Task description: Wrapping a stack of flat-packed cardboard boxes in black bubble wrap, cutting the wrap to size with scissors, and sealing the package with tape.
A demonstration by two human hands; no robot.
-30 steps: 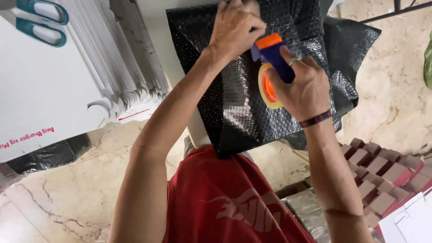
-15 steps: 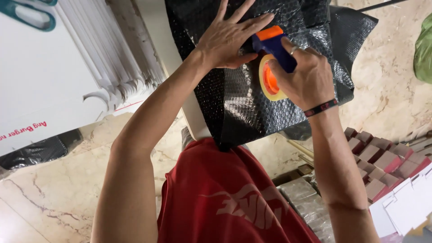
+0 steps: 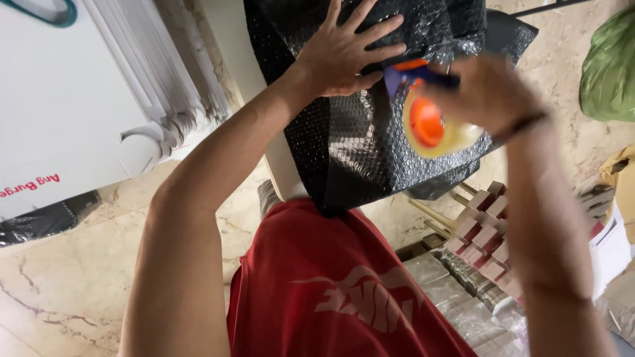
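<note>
My left hand (image 3: pixel 344 53): fingers splayed flat on black bubble wrap (image 3: pixel 370 152). My right hand (image 3: pixel 489 92): fingers clenched around tape dispenser (image 3: pixel 426 116), blurred, touching the wrap.

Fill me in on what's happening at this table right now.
A person in a red shirt is wrapping a parcel in black bubble wrap. The left hand lies flat, fingers spread, on top of the wrap. The right hand grips a tape dispenser with an orange core and blue handle, held against the wrap beside the left hand; it is blurred. A stack of white sheets lies to one side.
</note>
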